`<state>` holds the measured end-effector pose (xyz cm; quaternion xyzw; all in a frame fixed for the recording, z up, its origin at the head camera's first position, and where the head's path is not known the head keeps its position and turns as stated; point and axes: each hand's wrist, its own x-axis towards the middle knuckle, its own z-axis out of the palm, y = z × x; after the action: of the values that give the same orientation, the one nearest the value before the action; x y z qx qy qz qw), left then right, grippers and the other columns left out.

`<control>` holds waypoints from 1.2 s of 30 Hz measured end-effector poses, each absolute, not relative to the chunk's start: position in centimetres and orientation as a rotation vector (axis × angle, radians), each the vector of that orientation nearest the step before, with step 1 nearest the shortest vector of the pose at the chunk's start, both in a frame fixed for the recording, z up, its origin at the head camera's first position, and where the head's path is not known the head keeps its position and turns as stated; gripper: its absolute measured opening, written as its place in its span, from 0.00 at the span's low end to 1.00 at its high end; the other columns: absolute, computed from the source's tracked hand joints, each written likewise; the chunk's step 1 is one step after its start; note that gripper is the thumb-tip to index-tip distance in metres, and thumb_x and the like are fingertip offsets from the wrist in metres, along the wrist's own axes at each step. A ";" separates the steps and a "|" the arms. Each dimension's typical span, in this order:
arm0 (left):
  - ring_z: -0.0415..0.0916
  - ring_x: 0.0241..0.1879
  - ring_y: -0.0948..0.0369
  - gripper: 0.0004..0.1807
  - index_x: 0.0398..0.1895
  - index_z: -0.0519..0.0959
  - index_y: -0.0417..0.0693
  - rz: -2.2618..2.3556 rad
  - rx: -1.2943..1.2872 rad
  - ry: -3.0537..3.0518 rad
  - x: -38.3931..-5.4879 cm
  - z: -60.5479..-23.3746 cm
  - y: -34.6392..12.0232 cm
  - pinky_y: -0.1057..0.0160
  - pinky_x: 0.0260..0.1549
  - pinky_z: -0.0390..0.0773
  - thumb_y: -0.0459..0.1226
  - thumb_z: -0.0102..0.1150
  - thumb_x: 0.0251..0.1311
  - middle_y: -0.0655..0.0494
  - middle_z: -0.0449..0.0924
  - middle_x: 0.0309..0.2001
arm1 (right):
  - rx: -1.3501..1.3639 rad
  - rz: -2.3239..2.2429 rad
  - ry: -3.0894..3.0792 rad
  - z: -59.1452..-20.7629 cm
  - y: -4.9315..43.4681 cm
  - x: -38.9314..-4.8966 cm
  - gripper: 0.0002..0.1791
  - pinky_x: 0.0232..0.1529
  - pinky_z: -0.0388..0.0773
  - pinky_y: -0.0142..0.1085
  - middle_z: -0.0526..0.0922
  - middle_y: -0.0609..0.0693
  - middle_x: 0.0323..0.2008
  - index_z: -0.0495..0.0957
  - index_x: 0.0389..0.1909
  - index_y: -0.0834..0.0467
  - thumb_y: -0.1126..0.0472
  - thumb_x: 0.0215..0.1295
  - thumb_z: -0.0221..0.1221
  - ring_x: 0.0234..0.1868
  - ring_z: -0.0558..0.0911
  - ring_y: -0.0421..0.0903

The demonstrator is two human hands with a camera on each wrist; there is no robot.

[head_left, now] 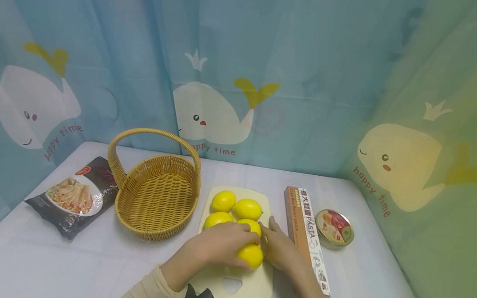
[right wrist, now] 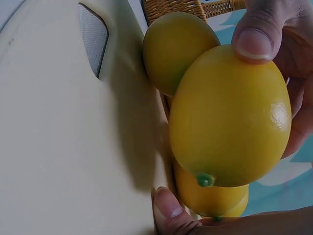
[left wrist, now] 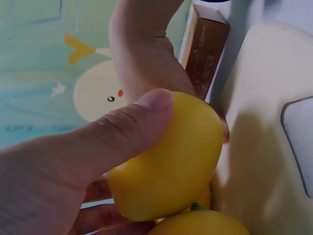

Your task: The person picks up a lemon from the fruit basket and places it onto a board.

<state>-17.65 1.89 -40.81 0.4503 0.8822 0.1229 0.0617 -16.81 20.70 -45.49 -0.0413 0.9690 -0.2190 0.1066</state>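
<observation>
My left hand [head_left: 227, 245] grips a lemon [head_left: 250, 256] above the near half of a cream cutting board [head_left: 251, 287]. In the left wrist view its thumb presses the side of that lemon [left wrist: 171, 161]. My right hand [head_left: 279, 248] is at the board's right side, its fingers loosely extended beside another lemon [head_left: 254, 227]; whether they touch it is hard to tell. Behind these, more lemons [head_left: 248, 209] lie grouped on the board. The right wrist view shows the held lemon [right wrist: 230, 117] up close, with others behind it.
To the left stands a wicker basket [head_left: 155, 228] with a tall handle, beside a black noodle packet [head_left: 76, 194]. A long pasta box [head_left: 307, 233] and a round tin [head_left: 334, 228] lie on the right. A whale-print curtain [head_left: 305, 103] closes off the back.
</observation>
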 end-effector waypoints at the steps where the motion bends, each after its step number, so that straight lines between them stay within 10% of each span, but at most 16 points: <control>1: 0.74 0.40 0.69 0.25 0.51 0.78 0.62 0.369 1.364 2.664 -17.6 -40.8 1.9 0.70 0.44 0.76 0.51 0.69 0.47 0.66 0.78 0.44 | -0.120 -0.644 2.852 -45.5 20.7 -16.8 0.29 0.65 0.62 0.59 0.53 0.64 0.72 0.66 0.67 0.52 0.55 0.66 0.57 0.70 0.60 0.64; 28: 0.68 0.30 0.71 0.20 0.45 0.79 0.63 0.252 1.364 2.684 -17.0 -41.1 2.1 0.74 0.30 0.70 0.48 0.69 0.45 0.68 0.74 0.35 | -0.168 -0.632 2.855 -45.4 20.8 -16.8 0.41 0.65 0.62 0.58 0.52 0.68 0.71 0.66 0.67 0.56 0.58 0.49 0.70 0.69 0.60 0.65; 36: 0.72 0.37 0.71 0.21 0.48 0.79 0.62 0.279 1.359 2.632 -17.0 -40.6 1.7 0.72 0.42 0.75 0.46 0.69 0.47 0.68 0.77 0.41 | -0.169 -0.625 2.856 -45.5 20.8 -16.9 0.44 0.66 0.61 0.58 0.51 0.68 0.71 0.66 0.67 0.57 0.55 0.46 0.71 0.69 0.59 0.65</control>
<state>-17.02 1.67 -40.63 0.4552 0.8816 0.0933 0.0831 -16.93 20.84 -45.51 -0.0574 0.9698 -0.2121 0.1063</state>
